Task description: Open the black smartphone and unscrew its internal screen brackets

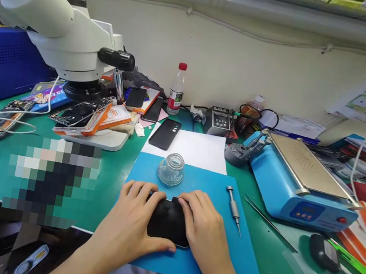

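Observation:
A black phone (168,222) lies on a blue mat (242,261) at the front of the bench. My left hand (133,218) grips its left side, fingers over the top edge and thumb along the bottom. My right hand (201,225) covers its right side with fingers curled over the top edge. Just beyond the hands stands a small clear glass jar (171,169). A small screwdriver (234,209) lies on the mat to the right of my right hand.
A white microscope (64,26) stands at the left over a pile of phone parts (84,115). Another black phone (165,134) lies on white paper (198,151). A blue heating machine (298,185) sits right, tweezers (269,223) before it. A bottle (177,89) stands behind.

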Demonstrator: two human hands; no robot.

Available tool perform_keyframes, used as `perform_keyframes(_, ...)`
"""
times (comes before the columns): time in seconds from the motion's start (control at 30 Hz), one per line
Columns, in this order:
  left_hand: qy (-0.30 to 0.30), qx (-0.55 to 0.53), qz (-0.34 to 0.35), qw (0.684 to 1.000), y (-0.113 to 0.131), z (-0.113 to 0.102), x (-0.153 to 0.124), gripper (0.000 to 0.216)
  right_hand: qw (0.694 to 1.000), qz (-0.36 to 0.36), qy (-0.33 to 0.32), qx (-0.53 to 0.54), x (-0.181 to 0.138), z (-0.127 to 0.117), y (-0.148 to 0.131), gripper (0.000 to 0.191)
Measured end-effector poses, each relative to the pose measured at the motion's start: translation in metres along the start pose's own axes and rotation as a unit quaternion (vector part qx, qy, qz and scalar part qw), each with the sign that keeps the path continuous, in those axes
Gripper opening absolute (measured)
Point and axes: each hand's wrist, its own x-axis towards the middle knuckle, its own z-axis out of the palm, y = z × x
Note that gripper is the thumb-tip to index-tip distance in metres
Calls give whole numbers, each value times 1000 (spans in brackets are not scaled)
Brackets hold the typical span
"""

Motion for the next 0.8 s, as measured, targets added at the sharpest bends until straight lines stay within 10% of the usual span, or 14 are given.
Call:
perform_keyframes(0.53, -2, -20, -8, 1000, 0, 1, 0, 86, 1000, -7, -19, 0, 3, -3, 4, 22)
perform_keyframes(0.8, -5, -22, -4, 1000, 0, 0, 1, 87, 986, 113, -71, 103, 22, -6, 7, 21)
